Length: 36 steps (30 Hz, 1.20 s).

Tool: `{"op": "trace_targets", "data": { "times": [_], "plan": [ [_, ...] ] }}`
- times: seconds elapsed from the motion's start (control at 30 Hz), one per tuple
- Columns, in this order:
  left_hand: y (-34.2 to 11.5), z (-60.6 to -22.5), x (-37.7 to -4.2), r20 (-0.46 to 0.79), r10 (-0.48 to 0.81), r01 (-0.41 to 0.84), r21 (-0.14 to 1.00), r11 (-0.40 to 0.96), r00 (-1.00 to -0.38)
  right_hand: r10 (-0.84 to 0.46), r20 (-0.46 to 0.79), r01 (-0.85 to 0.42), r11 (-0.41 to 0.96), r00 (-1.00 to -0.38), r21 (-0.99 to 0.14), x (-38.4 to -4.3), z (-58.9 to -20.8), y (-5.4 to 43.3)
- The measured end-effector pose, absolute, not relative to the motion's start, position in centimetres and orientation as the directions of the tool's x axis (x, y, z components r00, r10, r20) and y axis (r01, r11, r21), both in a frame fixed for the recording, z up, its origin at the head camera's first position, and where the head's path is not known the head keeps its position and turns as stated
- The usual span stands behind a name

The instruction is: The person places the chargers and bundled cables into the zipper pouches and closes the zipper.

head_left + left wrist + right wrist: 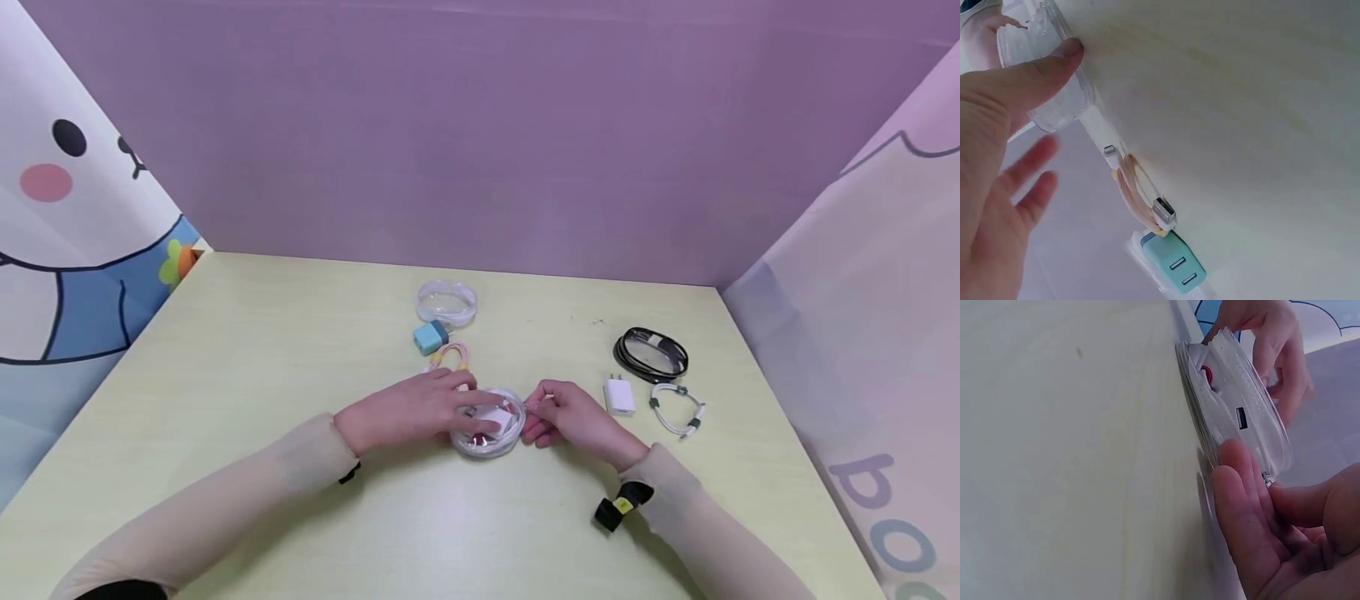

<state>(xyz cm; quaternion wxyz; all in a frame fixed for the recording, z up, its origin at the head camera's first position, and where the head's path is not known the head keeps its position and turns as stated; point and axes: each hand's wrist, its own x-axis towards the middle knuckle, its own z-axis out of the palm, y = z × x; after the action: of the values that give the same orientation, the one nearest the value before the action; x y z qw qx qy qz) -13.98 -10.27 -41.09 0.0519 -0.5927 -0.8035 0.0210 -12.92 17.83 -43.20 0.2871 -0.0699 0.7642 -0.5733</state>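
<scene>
"Head view: where are you working?"

"Near the middle of the tabletop (262, 333). Your left hand (408, 407) is holding a clear round case (487, 454), and your right hand (570, 417) is pinching its right edge."

"Beyond it, a pink cable (452, 348), blue charger (430, 338) and second clear case (447, 318) are lying; farther right, a white charger (619, 396), black cable (651, 374) and white cable (670, 427) are resting."

"Left wrist view: your thumb (1047, 72) is pressing the case while two fingers (1038, 187) are standing apart from it, partly spread."

"Right wrist view: your thumb and fingers are pinching a zipper pull (1266, 479) with hardly any gap. The case is gaping, showing a USB port (1242, 418) and something red (1206, 375)."
</scene>
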Motion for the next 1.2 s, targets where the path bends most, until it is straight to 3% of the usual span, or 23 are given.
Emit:
{"op": "trace_targets", "data": {
  "times": [0.23,0.57,1.2],
  "plan": [
    [-10.2,-41.5,-14.3,0.004,0.974,0.968,-0.112,0.226,-0.227,-0.446,-0.335,0.189,0.34,-0.83,-0.921,-13.5,-43.4,17.9],
    [-10.4,-41.8,-14.4,-0.027,0.961,0.961,0.027,0.274,-0.274,-0.463,-0.344,0.2,0.333,-0.817,-0.922,-13.4,-43.7,18.4],
    [-10.4,-41.6,-14.5,0.0,0.956,0.947,0.141,0.29,-0.293,-0.499,-0.377,0.241,0.316,-0.781,-0.918,-12.1,-43.5,19.0]
  ]
}}
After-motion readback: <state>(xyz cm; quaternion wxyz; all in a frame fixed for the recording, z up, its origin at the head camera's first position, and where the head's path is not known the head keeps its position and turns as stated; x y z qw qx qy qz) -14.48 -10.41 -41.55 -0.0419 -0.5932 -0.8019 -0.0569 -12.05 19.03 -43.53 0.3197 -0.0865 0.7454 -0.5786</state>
